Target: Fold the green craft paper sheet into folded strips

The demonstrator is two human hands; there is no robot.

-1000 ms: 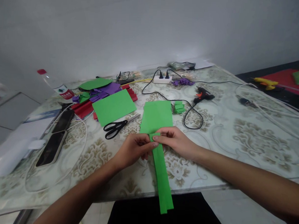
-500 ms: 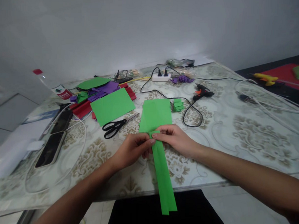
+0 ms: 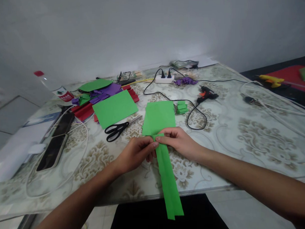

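A long folded strip of green paper (image 3: 168, 178) is pinched at its far end between both hands. My left hand (image 3: 137, 152) grips its left edge, thumb on top. My right hand (image 3: 180, 142) is closed on the same end from the right, its thumb close to the left one. The strip's near end hangs past the table edge above a dark lap. Just beyond the fingers lies a flat piece of green paper (image 3: 159, 117), with a small bundle of folded green paper (image 3: 182, 107) at its right. Black-handled scissors (image 3: 118, 129) rest left of it.
Another green sheet (image 3: 115, 108) lies before a pile of red and purple paper. A black glue gun (image 3: 207, 94) trails its cord near a white power strip (image 3: 164, 79). Phones (image 3: 52, 152), a bottle (image 3: 64, 93) and a white cable are at left; a yellow glue gun (image 3: 271, 80) is far right.
The strip's hanging near end has swung slightly to the right. Both hands keep their pinch at nearly the same spot.
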